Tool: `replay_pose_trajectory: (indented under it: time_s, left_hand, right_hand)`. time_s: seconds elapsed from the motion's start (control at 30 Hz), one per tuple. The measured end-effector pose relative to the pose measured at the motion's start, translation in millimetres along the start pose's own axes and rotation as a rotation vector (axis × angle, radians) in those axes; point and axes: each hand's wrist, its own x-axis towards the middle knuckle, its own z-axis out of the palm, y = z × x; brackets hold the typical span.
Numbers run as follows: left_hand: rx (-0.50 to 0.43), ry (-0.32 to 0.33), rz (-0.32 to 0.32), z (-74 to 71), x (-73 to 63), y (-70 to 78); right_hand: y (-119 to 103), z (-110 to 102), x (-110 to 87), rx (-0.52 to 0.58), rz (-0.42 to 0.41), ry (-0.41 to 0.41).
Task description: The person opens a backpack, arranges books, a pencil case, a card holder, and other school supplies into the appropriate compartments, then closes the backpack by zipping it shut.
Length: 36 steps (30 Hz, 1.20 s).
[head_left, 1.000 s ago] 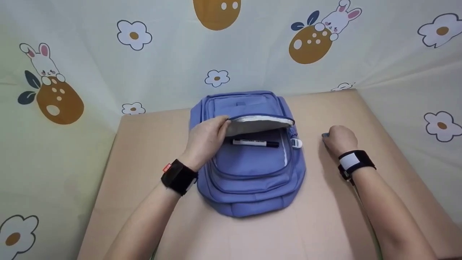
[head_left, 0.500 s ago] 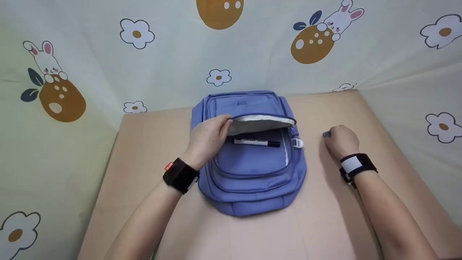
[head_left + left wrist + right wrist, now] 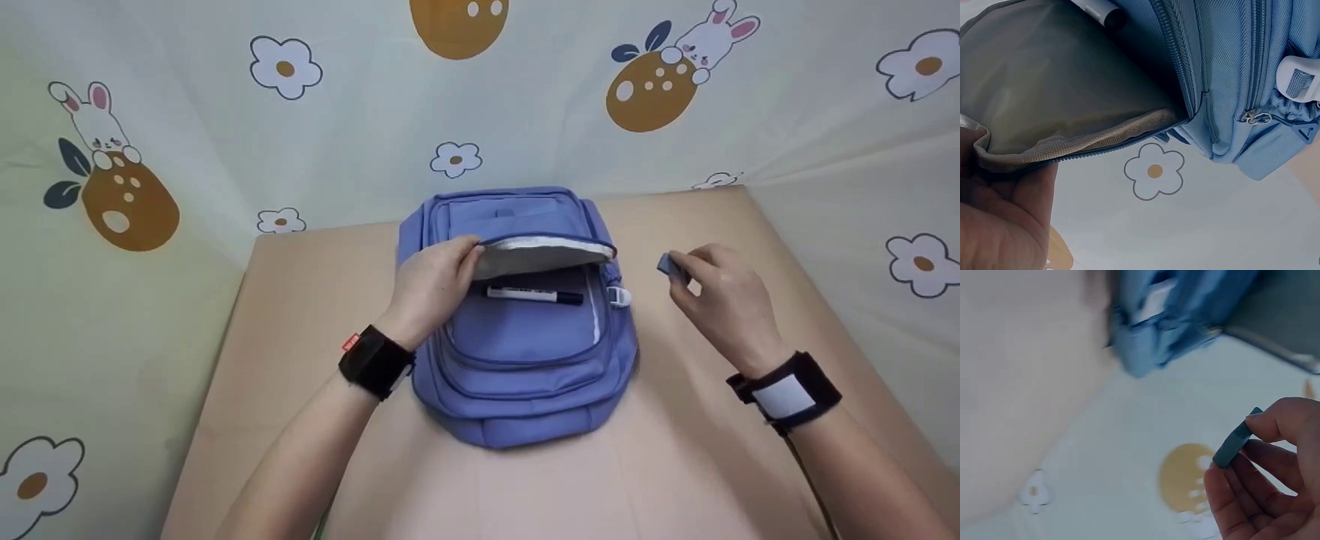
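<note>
A blue backpack lies on the table with its front pocket unzipped. My left hand pinches the edge of the pocket's flap and holds it up, so its grey lining shows. Inside the pocket lies a white marker with a black cap; its capped end also appears in the left wrist view. To the right of the backpack, my right hand holds a small blue-grey block between thumb and fingers, apart from the bag.
A white buckle sits on the backpack's right side. The tan tabletop meets a printed cloth backdrop behind and on both sides. Each wrist wears a black strap, and a cable runs along the right forearm.
My right hand has turned and lifted from the table, and the block now shows more fully at its fingertips. The left hand still holds the flap up; the marker stays put.
</note>
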Motion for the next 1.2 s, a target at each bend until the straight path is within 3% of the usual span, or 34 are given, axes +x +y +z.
replay_pose_trajectory:
  time_s: [0.2,0.43,0.67,1.2]
  left_hand:
    - [-0.004,0.002,0.000,-0.4,-0.2,-1.7]
    - [0.015,0.008,0.001,0.0,-0.9,-0.2]
    - [0.004,-0.007,-0.019,1.3,-0.9,1.9]
    - [-0.008,0.006,-0.001,-1.2,-2.8,0.9]
  right_hand:
    - [-52,8,15.5,0.071,-0.246,-0.031]
    - [-104,54,35.1,0.077,-0.400,-0.181]
    - [-128,91,41.9,-0.004,-0.470,-0.246]
    - [-133,107,35.2,-0.073,-0.491,-0.286]
